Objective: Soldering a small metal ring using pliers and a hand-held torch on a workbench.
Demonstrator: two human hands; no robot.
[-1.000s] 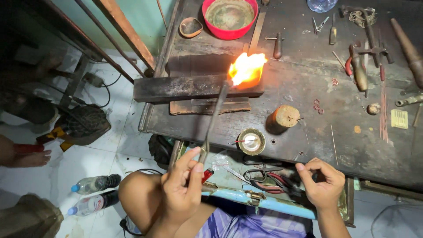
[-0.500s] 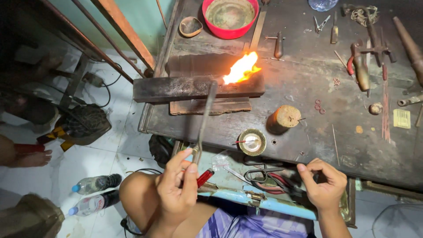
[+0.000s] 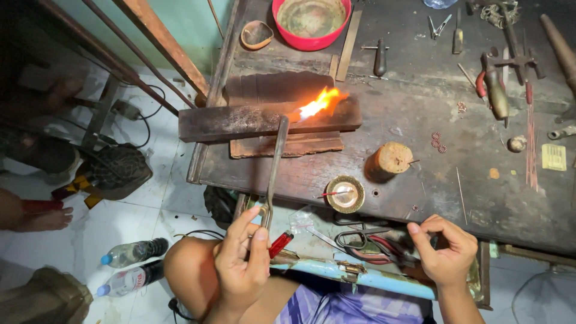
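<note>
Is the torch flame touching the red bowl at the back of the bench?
No: the flame burns on the charred block, well short of the red bowl.

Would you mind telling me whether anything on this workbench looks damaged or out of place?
The dark wooden block under the flame looks charred black along its length. The left hand holds the torch aimed at it. Small rings lie scattered loose on the scorched, stained bench.
</note>
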